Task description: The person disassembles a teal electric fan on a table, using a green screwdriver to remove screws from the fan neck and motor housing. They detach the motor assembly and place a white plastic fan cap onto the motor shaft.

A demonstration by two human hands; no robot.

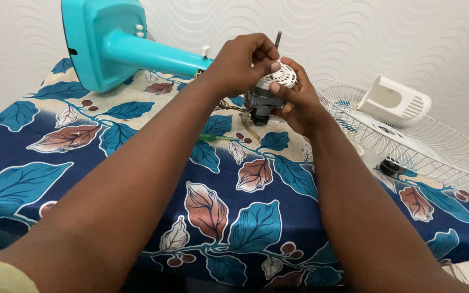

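Note:
Both my hands hold a fan motor (270,92) with a white vented end cap and a metal shaft pointing up. My left hand (240,62) grips it from the top left, fingers over the cap. From the right side and underneath, my right hand (298,103) cups the motor. The motor sits at the end of the turquoise fan stand (109,43), which lies tipped on the table with its base facing me. Wires hang below the motor.
A leaf-patterned blue cloth (137,179) covers the table. A white wire fan guard (424,144) lies at the right with a white plastic motor cover (394,100) on it. A green-handled screwdriver (218,138) lies under my arms. A textured white wall is behind.

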